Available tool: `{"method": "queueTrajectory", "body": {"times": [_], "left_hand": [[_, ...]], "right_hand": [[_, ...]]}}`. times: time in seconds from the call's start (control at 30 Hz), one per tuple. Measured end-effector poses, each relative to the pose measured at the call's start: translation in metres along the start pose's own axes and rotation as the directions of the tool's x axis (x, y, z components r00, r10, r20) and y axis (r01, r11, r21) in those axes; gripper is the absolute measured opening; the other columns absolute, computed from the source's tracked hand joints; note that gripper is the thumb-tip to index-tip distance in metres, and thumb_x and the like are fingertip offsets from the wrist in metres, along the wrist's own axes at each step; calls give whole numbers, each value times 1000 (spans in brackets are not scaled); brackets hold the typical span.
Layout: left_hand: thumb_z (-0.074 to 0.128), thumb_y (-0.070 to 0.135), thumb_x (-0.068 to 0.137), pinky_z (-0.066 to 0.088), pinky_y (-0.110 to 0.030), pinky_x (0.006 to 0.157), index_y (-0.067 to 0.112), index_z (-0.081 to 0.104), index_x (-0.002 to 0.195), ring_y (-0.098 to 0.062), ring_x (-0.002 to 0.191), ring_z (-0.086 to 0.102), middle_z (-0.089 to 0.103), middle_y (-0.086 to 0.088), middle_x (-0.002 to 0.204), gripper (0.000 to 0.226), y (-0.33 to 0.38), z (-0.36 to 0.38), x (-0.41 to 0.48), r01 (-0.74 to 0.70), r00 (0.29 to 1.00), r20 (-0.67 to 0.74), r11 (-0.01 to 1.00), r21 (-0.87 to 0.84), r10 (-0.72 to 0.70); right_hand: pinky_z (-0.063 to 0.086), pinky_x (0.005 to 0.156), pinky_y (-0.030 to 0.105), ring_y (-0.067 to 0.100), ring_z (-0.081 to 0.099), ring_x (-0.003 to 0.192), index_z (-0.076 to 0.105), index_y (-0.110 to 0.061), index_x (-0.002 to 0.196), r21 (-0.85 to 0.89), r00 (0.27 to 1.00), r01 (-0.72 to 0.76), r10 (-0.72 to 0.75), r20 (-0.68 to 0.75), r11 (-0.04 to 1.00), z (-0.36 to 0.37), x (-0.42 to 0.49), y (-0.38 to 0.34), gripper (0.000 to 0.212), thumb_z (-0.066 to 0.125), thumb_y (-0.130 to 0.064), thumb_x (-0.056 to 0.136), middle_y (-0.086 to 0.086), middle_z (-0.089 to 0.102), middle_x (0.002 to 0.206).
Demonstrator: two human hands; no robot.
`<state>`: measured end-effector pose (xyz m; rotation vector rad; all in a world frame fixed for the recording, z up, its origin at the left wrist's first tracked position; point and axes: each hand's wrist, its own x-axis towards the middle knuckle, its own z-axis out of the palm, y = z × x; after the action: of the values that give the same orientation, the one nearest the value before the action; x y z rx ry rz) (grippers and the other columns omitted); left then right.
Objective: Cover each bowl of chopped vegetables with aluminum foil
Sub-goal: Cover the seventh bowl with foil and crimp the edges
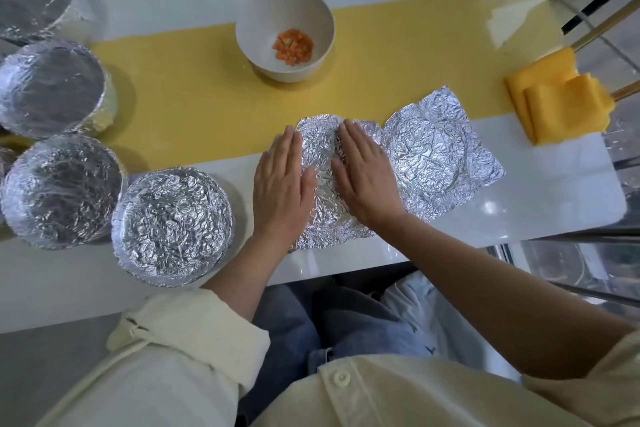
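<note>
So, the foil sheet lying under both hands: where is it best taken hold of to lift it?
Probably its two near corners, pinched from the near side. The foil sheet lies flat under the left hand and right hand, so only its crinkled border offers grip; its right edge meets a second sheet.

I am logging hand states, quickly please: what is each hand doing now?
Left hand: open, flat on the foil sheet.
Right hand: open, flat on the same foil sheet.
</note>
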<state>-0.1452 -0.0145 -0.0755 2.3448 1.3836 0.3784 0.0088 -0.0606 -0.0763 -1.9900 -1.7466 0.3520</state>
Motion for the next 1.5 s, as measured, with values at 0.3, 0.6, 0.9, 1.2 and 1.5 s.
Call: {"method": "queueTrajectory", "body": {"times": [0.3,0.6,0.9,1.2,1.5], "left_hand": [[28,24,104,43,-31,96,12,48,140,-21,116,56,59,-5,132,43,-5,10,3,196,957,-121,894,-402,-264],[35,28,105,47,-47,57,18,59,99,-15,55,47,53,11,67,26,-8,10,7,400,863,18,661,-635,-505],[47,33,100,35,-39,92,24,67,123,-33,113,44,55,-11,118,31,1,-12,60,284,959,-6,958,-42,-284],[42,21,96,31,-45,106,9,50,139,-33,117,51,59,-11,129,46,12,-6,25,295,947,-144,954,45,-286],[27,32,96,15,-49,120,4,35,147,-30,147,23,30,-14,157,59,40,11,-1,269,946,-191,963,3,-263]], "right_hand": [[41,76,20,19,63,95,59,-9,130,284,961,-196,242,-136,938,1,10,6,34,43,-18,101,6,69,110],[26,58,28,5,29,58,42,-20,73,689,874,-432,461,158,583,-6,10,8,31,40,-19,104,-10,33,62],[34,67,20,7,39,75,50,-16,95,781,602,-527,796,66,335,-3,-17,-22,24,31,-24,106,-6,44,81],[37,87,23,14,47,115,37,-14,141,756,589,-600,784,196,261,-12,-35,-27,39,34,-27,105,-3,48,126],[7,121,41,22,21,147,30,-4,149,227,1000,11,-6,-24,974,-25,25,9,53,37,-26,102,11,29,156]]}}
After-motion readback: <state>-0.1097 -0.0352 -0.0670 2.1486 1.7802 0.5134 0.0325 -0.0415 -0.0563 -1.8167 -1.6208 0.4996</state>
